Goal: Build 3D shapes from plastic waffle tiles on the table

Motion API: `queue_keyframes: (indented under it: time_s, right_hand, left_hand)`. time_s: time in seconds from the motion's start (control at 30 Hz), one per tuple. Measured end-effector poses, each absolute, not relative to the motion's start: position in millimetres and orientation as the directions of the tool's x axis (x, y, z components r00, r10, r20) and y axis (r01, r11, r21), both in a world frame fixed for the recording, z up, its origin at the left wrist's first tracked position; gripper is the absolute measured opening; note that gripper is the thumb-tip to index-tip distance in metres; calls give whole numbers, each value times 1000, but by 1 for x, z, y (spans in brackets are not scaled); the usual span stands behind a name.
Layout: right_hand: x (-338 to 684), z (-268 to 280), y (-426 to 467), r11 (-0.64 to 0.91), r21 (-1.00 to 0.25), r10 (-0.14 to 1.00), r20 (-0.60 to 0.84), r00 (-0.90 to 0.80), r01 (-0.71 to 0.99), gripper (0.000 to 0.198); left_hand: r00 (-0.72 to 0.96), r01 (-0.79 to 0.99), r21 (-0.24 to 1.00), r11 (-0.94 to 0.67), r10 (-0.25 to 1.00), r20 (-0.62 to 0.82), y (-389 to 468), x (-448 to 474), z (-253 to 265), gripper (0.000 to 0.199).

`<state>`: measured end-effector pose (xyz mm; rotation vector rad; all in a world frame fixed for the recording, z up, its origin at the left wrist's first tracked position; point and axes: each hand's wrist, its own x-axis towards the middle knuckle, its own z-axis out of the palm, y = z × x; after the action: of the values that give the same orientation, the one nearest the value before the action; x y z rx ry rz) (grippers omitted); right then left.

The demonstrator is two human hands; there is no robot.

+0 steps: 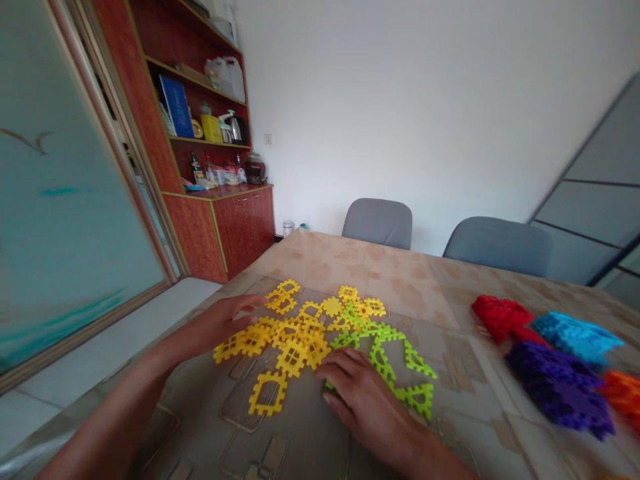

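Note:
Flat yellow interlocking toy pieces with toothed edges lie in a loose pile mid-table, several with window cut-outs. Bright green triangular pieces adjoin them on the right. My left hand hovers at the pile's left side, its fingers stretched out and apart, holding nothing visible. Between the piles, my right hand has bent fingers and a thumb closed around a green piece, of which only a bit shows. The fingers hide the rest of it. One yellow frame piece lies apart, nearer me.
Farther right on the patterned table sit bundles of red, light blue, purple and orange pieces. Two grey chairs stand behind the table. A wooden cabinet is at the back left.

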<state>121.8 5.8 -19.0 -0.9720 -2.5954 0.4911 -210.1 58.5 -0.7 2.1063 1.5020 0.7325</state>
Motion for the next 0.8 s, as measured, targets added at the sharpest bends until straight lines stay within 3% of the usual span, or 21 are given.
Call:
queue_keyframes:
  time_s: [0.13, 0.27, 0.47, 0.67, 0.8]
  right_hand:
    - [103, -27, 13, 715, -440, 669, 207, -714, 543, 38]
    - [80, -36, 20, 762, -350, 635, 240, -734, 544, 57]
    - [68, -35, 28, 822, -276, 560, 240, -793, 497, 26]
    - [103, -21, 20, 816, -337, 545, 179, -819, 469, 22]
    - [127, -9, 22, 788, -381, 562, 125, -818, 484, 33]
  left_hand:
    - [278, 769, 587, -252, 959, 48, 49, -218, 8, 49]
    - [293, 818, 524, -238, 956, -23, 42, -213, 9, 57]
    - [304, 838, 471, -275, 952, 15, 44, -204, 1, 56]
    - [382, 775, 542, -327, 924, 10, 47, -195, -6, 56]
    - [397, 760, 557, -335, 918, 10, 46, -184, -7, 55]
